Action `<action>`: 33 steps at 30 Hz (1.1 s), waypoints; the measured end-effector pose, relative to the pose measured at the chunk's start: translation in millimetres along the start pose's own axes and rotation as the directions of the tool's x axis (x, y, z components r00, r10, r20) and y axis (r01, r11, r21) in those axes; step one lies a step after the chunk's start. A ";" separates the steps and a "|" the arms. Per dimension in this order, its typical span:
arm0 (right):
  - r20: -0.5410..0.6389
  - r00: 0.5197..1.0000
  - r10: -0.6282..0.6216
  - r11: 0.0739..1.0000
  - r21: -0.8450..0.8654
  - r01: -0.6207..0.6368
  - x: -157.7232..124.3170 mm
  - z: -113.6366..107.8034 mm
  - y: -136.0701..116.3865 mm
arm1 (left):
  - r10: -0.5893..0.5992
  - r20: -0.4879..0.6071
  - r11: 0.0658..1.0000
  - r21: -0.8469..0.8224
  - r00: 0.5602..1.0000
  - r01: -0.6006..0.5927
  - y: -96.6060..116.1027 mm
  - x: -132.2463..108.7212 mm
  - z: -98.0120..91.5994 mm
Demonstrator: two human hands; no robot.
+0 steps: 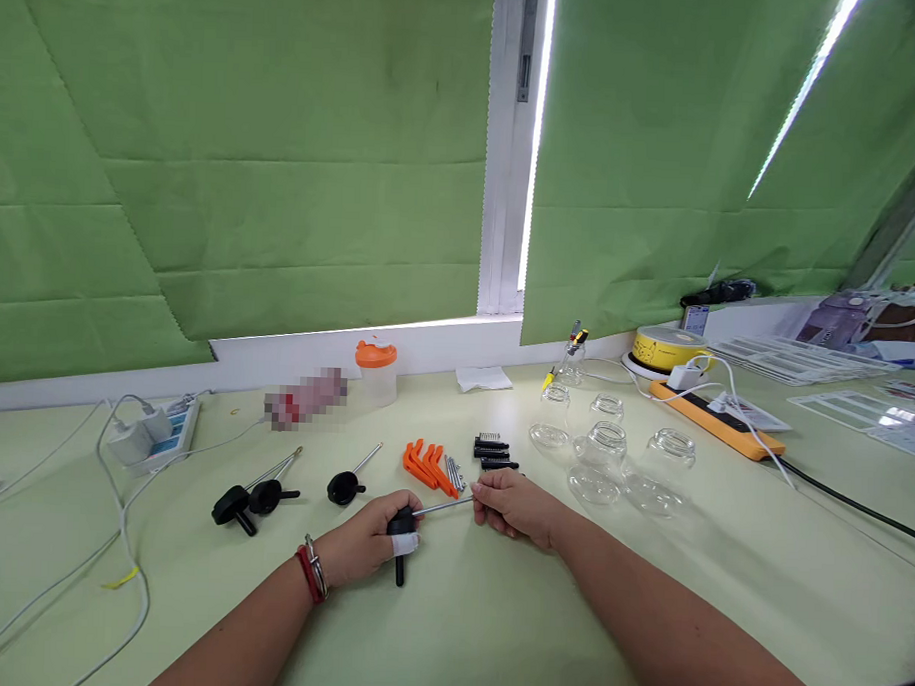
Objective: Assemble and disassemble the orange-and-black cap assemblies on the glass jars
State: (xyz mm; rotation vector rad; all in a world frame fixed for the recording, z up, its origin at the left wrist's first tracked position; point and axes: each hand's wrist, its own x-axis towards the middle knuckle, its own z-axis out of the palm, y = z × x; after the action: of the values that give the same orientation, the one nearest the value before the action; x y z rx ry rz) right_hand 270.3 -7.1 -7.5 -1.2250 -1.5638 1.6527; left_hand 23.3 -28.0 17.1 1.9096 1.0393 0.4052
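The left hand (360, 542) is gripping a black cap (401, 523) at near centre; the right hand (513, 507) is pinching the right end of its metal rod (444, 506). Just beyond, orange levers (423, 471), metal pins (454, 474) and black pieces (491, 452) are lying loose, apparently unfitted. Farther left, three rodded caps (342, 488) are lying, seemingly joined to similar extent. Farther right, glass jars (605, 440) are standing uncapped.

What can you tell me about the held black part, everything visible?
The black part has a rounded, plastic-looking head, a stubby handle pointing toward the camera and a thin, metal-looking rod running rightward over the table. The left hand grips the head; the right hand holds the rod's end, hiding its tip.
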 end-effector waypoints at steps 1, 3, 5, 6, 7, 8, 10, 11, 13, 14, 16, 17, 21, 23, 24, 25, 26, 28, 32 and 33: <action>-0.004 1.000 -0.002 1.000 0.005 0.002 0.3 -0.3 0.5 | -0.004 0.000 1.000 -0.002 1.000 0.004 -0.1 0.0 0.0; -0.008 1.000 -0.013 1.000 0.026 0.013 0.5 -1.2 1.2 | -0.006 0.000 1.000 0.000 1.000 0.006 -0.3 -0.2 0.1; 0.002 1.000 -0.025 0.999 0.044 0.024 -0.1 -2.0 0.9 | -0.002 -0.001 1.000 0.000 1.000 0.002 -0.6 -0.5 0.5; 0.010 1.000 -0.028 0.999 0.047 0.027 -0.6 -2.2 0.6 | 0.000 0.000 1.000 -0.001 1.000 0.000 -0.7 -0.6 0.7; 0.017 0.999 -0.029 0.999 0.046 0.028 -1.0 -2.3 0.1 | 0.001 0.001 1.000 -0.003 1.000 -0.001 -0.9 -0.7 0.9; 0.020 0.999 -0.029 0.999 0.042 0.028 -1.3 -2.2 -0.3 | 0.000 0.002 1.000 -0.002 1.000 0.000 -1.0 -0.8 1.0; 0.013 0.999 -0.029 0.999 0.030 0.029 -1.3 -1.6 -0.9 | -0.005 0.003 1.000 0.007 1.000 0.005 -1.2 -0.9 0.9; 0.010 1.000 -0.028 0.999 0.021 0.028 -1.1 -1.1 -1.0 | -0.007 0.003 1.000 0.014 1.000 0.007 -1.3 -0.8 0.7; 0.005 1.000 -0.016 1.000 -0.010 0.016 -0.4 -0.3 -1.1 | -0.007 0.001 1.000 0.024 1.000 0.007 -1.6 -0.5 0.2; 0.000 1.000 -0.005 1.000 -0.029 0.005 -0.1 0.0 -1.0 | -0.005 -0.001 1.000 0.026 1.000 0.005 -1.8 -0.4 0.0; -0.013 1.000 0.009 0.999 -0.042 -0.009 0.3 0.2 -0.8 | -0.001 -0.004 1.000 0.028 1.000 0.001 -2.3 0.0 -0.4; -0.018 1.000 0.009 0.999 -0.033 -0.010 0.2 0.1 -0.6 | 0.002 -0.006 1.000 0.031 1.000 -0.002 -2.5 0.2 -0.5; -0.003 1.000 -0.015 1.000 0.006 0.015 -0.1 -0.8 0.7 | 0.015 -0.011 0.999 0.047 1.000 -0.014 -3.5 0.6 -0.2; 0.008 1.000 -0.021 1.000 -0.011 0.021 0.1 -1.1 1.7 | 0.013 -0.009 0.999 0.046 1.000 -0.012 -3.9 0.7 0.0; 0.009 1.000 -0.024 1.000 -0.017 0.024 0.3 -1.2 2.1 | 0.009 -0.009 0.999 0.044 1.000 -0.009 -4.0 0.7 0.1; 0.009 1.000 -0.024 0.999 -0.022 0.024 0.5 -1.2 2.3 | 0.006 -0.009 0.999 0.043 1.000 -0.005 -4.1 0.7 0.2; 0.008 1.000 -0.022 0.999 -0.026 0.022 0.7 -1.0 2.3 | 0.003 -0.010 0.999 0.043 1.000 -0.002 -4.2 0.7 0.2; 0.012 1.000 -0.014 0.999 -0.032 0.014 0.5 -0.4 1.5 | 0.002 -0.011 0.999 0.048 1.000 -0.002 -4.2 0.5 0.1; 0.013 1.000 0.008 0.999 -0.044 -0.008 -1.3 1.6 -2.6 | -0.002 -0.012 0.998 0.062 1.000 0.003 -3.7 -0.1 -0.5; 0.011 1.000 0.010 0.999 -0.047 -0.010 -1.8 2.1 -3.8 | -0.005 -0.013 0.998 0.064 1.000 0.006 -3.5 -0.2 -0.6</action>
State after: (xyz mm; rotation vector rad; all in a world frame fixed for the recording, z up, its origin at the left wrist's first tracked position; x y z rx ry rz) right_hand 268.5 -9.0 -3.6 -1.2511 -1.6142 1.6409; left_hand 21.0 -27.0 14.5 1.9630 1.0777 0.3859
